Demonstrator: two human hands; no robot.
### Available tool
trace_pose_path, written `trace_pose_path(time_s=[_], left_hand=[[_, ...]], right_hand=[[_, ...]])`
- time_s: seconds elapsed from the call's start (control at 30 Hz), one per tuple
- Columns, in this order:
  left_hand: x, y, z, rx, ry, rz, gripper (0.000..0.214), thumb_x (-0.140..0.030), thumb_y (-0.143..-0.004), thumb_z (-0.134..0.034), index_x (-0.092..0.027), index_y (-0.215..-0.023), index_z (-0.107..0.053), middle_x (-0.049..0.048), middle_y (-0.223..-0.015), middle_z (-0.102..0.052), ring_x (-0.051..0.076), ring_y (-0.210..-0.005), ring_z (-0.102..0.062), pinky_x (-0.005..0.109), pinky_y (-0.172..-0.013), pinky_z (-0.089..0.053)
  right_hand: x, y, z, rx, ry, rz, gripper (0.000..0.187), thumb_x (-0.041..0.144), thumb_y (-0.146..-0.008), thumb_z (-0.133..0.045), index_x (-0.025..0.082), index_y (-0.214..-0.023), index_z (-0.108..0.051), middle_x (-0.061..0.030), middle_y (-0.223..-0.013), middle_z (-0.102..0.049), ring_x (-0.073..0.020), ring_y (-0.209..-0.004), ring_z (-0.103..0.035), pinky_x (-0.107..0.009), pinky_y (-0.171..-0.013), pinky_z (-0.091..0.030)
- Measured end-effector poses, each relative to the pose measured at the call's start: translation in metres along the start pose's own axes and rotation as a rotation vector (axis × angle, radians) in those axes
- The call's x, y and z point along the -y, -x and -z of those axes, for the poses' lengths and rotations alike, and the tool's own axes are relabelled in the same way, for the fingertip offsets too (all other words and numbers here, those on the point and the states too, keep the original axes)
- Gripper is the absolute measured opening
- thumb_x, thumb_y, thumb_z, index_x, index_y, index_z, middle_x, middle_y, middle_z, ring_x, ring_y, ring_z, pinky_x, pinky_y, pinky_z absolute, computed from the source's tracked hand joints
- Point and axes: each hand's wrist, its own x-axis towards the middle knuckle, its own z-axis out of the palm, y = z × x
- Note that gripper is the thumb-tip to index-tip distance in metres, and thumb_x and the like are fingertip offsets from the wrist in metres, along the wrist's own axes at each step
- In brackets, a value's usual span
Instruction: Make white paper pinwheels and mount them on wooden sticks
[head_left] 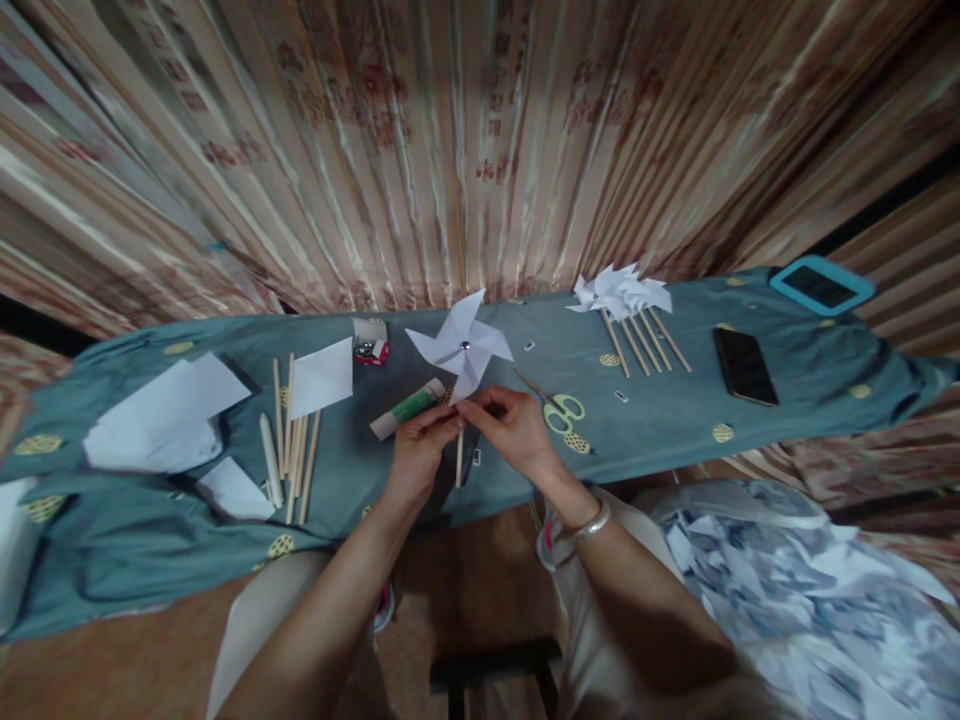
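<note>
A white paper pinwheel (466, 346) with a silver pin at its centre is held up over the cloth, its wooden stick (460, 460) pointing down toward me. My left hand (424, 442) is closed around the area where the stick meets the lowest blade. From the other side my right hand (512, 425) pinches at the same blade tip, thumb and finger together. A green and white glue stick (407, 408) lies just left of the pinwheel. To the right of my right hand rest scissors (561, 408) with yellow-green handles.
Finished pinwheels (626, 295) lie at the back right, near a black phone (745, 366) and a blue-framed device (823, 284). On the left are paper sheets (161, 410), several wooden sticks (298, 455) and a small box of pins (370, 342). A bag of paper scraps (810, 590) stands below right.
</note>
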Motion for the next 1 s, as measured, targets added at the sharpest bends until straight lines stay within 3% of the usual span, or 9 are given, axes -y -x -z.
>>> trace_pose_path(time_s=[0.23, 0.33, 0.53, 0.7, 1.0], left_hand=[[-0.012, 0.000, 0.000, -0.033, 0.093, 0.048, 0.031, -0.027, -0.044, -0.090, -0.018, -0.072, -0.078, 0.0033, -0.075, -0.074, 0.015, -0.070, -0.064, 0.028, -0.073, -0.049], [-0.015, 0.000, 0.000, -0.044, 0.133, 0.067, 0.032, -0.026, -0.043, -0.090, -0.018, -0.071, -0.078, 0.0033, -0.076, -0.074, 0.014, -0.071, -0.064, 0.028, -0.074, -0.048], [-0.021, 0.000, 0.001, -0.070, 0.189, 0.092, 0.037, -0.027, -0.041, -0.092, -0.017, -0.074, -0.079, 0.0037, -0.076, -0.076, 0.013, -0.069, -0.063, 0.025, -0.068, -0.047], [-0.023, -0.001, 0.001, -0.059, 0.203, 0.104, 0.036, -0.026, -0.041, -0.091, -0.017, -0.073, -0.078, 0.0019, -0.069, -0.073, 0.010, -0.060, -0.058, 0.024, -0.060, -0.042], [-0.021, 0.001, 0.001, -0.020, 0.195, 0.083, 0.038, -0.026, -0.043, -0.091, -0.017, -0.078, -0.078, 0.0034, -0.078, -0.075, 0.014, -0.071, -0.063, 0.027, -0.070, -0.047]], right_hand=[[0.001, 0.013, -0.001, 0.110, 0.044, 0.005, 0.039, 0.056, -0.080, -0.068, 0.020, -0.066, -0.068, 0.0023, -0.057, -0.061, -0.0108, -0.051, -0.051, -0.025, -0.052, -0.034], [-0.005, 0.018, -0.008, 0.189, -0.050, -0.070, 0.037, 0.056, -0.079, -0.069, 0.019, -0.071, -0.070, 0.0021, -0.058, -0.062, -0.0107, -0.050, -0.050, -0.025, -0.050, -0.034], [-0.008, 0.022, -0.022, 0.275, -0.406, -0.230, 0.039, 0.053, -0.064, -0.081, 0.019, -0.080, -0.070, 0.0000, -0.070, -0.069, -0.0137, -0.063, -0.062, -0.027, -0.063, -0.047], [-0.004, 0.024, -0.025, 0.262, -0.499, -0.327, 0.038, 0.050, -0.059, -0.084, 0.018, -0.072, -0.066, 0.0034, -0.059, -0.063, -0.0099, -0.053, -0.054, -0.025, -0.056, -0.042], [0.001, 0.023, -0.023, 0.214, -0.459, -0.300, 0.037, 0.052, -0.061, -0.081, 0.019, -0.070, -0.065, 0.0041, -0.058, -0.062, -0.0104, -0.053, -0.053, -0.026, -0.056, -0.041]])
